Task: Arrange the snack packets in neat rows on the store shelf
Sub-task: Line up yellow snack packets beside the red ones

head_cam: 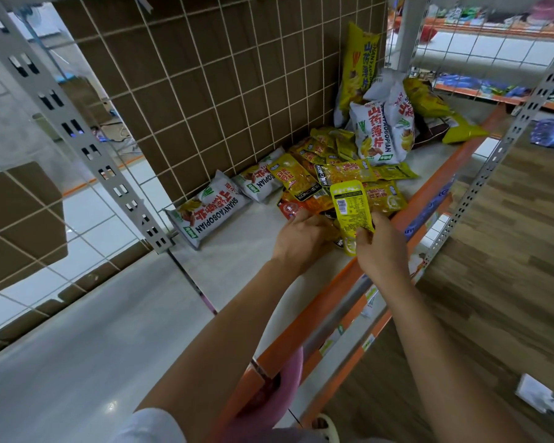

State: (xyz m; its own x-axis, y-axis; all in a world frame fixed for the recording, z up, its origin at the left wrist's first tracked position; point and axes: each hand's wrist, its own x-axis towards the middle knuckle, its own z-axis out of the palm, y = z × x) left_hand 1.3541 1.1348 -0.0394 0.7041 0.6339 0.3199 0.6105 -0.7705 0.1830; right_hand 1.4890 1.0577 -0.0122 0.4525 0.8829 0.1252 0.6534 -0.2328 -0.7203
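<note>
Pinching the small yellow plastic snack packet [349,209] upright, my right hand [383,247] curls round its lower end. At 9 o'clock of it, my left hand [301,239] rests on the loose packet pile [333,177]; its grip cannot be determined. At 12 o'clock, white chip bags [375,132] stand on the grey shelf [237,251].

White wire grid [219,79] fronts a brown board [237,107]; pale floor tiles [87,215] left, wood-look flooring [509,251] right.
</note>
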